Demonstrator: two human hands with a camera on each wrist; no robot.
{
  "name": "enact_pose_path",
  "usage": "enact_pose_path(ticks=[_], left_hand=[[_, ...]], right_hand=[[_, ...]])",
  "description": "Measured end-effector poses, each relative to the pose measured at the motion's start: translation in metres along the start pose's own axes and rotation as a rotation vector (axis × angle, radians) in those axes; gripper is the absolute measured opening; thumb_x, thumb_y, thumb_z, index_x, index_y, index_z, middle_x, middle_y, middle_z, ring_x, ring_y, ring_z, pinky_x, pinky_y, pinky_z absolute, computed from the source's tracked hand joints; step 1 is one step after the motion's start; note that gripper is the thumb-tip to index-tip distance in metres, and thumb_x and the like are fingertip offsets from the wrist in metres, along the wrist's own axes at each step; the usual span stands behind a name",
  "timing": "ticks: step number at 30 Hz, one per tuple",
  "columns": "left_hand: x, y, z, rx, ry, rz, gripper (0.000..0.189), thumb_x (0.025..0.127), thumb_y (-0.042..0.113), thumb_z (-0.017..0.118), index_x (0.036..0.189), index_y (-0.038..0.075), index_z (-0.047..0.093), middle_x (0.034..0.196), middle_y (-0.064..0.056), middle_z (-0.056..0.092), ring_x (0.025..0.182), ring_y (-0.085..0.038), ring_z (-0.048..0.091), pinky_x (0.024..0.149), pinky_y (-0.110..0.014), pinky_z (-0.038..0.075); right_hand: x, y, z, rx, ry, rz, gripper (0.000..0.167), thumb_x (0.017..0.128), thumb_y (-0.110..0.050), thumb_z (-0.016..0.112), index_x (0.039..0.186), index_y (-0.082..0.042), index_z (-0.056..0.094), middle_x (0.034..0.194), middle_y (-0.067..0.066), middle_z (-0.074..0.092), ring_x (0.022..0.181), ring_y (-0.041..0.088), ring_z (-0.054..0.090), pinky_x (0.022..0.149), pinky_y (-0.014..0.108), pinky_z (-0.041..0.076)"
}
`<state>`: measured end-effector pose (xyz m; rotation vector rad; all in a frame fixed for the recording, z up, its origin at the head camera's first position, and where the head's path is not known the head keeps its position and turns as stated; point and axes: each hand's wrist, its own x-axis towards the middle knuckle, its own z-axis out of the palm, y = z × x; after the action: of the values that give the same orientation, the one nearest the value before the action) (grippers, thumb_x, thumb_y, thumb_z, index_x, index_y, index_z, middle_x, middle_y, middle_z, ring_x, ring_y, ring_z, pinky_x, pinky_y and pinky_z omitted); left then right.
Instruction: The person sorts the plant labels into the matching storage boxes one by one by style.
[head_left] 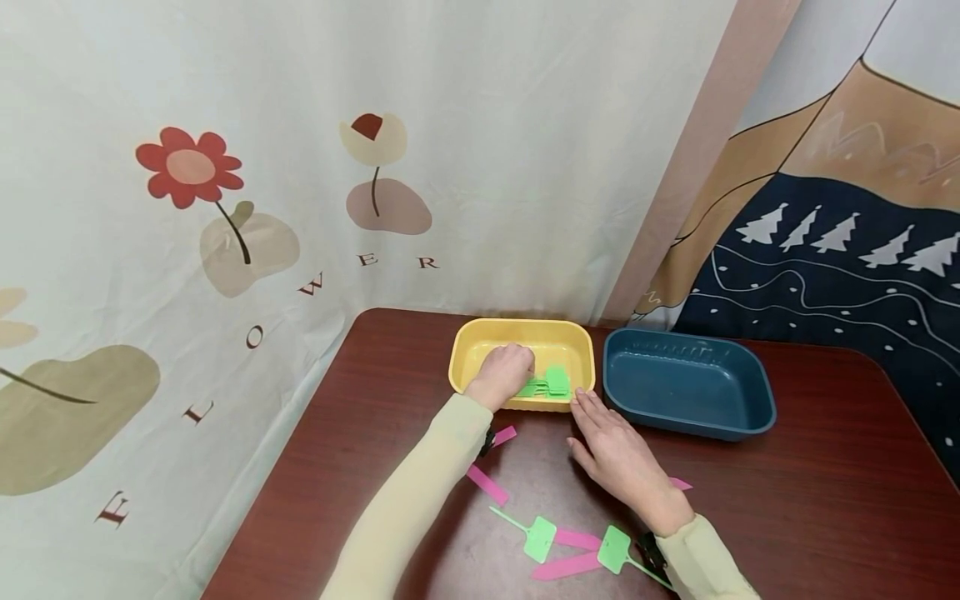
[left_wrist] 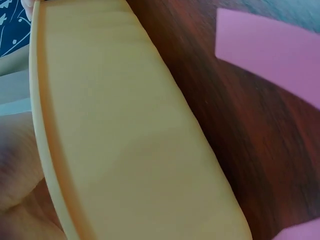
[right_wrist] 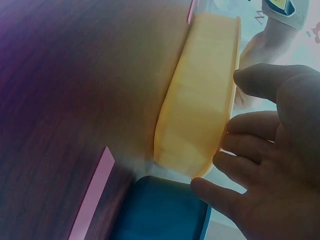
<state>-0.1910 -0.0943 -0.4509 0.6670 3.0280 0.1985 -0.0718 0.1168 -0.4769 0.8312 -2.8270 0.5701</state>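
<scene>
My left hand (head_left: 506,373) reaches down into the yellow bin (head_left: 465,333), its fingers curled beside several green tags (head_left: 557,382) with thin stems lying inside. The fingertips are hidden, so I cannot tell whether they pinch a tag. In the left wrist view the wall of the yellow bin (left_wrist: 120,120) covers most of the hand. My right hand (head_left: 618,462), fingers extended, touches the front right corner of the same bin. In the right wrist view its fingertips (right_wrist: 200,186) lie along the rim, and nothing is held.
A blue bin (head_left: 686,383) stands right of the yellow one. On the brown table (head_left: 322,492) lie two green tags, one here (head_left: 540,537), and several pink strips, such as a pointed one (head_left: 566,567). A curtain (head_left: 525,167) hangs behind.
</scene>
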Motion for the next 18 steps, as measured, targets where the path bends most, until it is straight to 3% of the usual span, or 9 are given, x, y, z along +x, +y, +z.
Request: enact_pose_path(ticks=[5,10,13,18], left_hand=[[-0.005,-0.005,-0.001,0.017,0.055,0.029,0.04,0.095,0.014,0.075,0.06,0.018,0.055,0.067,0.005,0.047,0.066,-0.012,0.047,0.063,-0.029,0.042],[-0.016,-0.007,-0.007,0.04,0.168,0.063,0.008,0.096,0.021,0.076,0.092,0.015,0.078,0.087,0.001,0.069,0.08,-0.016,0.067,0.075,-0.035,0.053],[-0.023,-0.008,-0.011,0.046,0.236,0.087,0.014,0.096,0.023,0.077,0.105,0.013,0.08,0.097,-0.001,0.073,0.089,-0.019,0.07,0.081,-0.039,0.055],[-0.034,-0.008,-0.018,0.026,0.313,0.123,0.021,0.097,0.026,0.076,0.111,0.012,0.078,0.106,-0.001,0.073,0.099,-0.02,0.07,0.088,-0.042,0.053]], right_hand=[[0.0,0.0,0.0,-0.004,-0.001,-0.002,0.063,0.095,-0.025,0.077,0.145,0.006,0.055,0.155,0.021,0.048,0.145,0.036,0.044,0.11,0.056,0.043],[0.0,-0.001,0.0,-0.001,-0.008,0.001,0.063,0.095,-0.025,0.077,0.146,0.006,0.055,0.155,0.021,0.048,0.145,0.036,0.044,0.11,0.056,0.043],[0.0,-0.001,0.0,-0.001,-0.008,-0.002,0.064,0.095,-0.025,0.077,0.146,0.006,0.054,0.155,0.021,0.048,0.145,0.036,0.044,0.11,0.056,0.044],[0.0,0.0,0.0,0.001,-0.001,-0.007,0.063,0.095,-0.024,0.077,0.146,0.006,0.054,0.154,0.022,0.048,0.145,0.037,0.044,0.11,0.056,0.044]])
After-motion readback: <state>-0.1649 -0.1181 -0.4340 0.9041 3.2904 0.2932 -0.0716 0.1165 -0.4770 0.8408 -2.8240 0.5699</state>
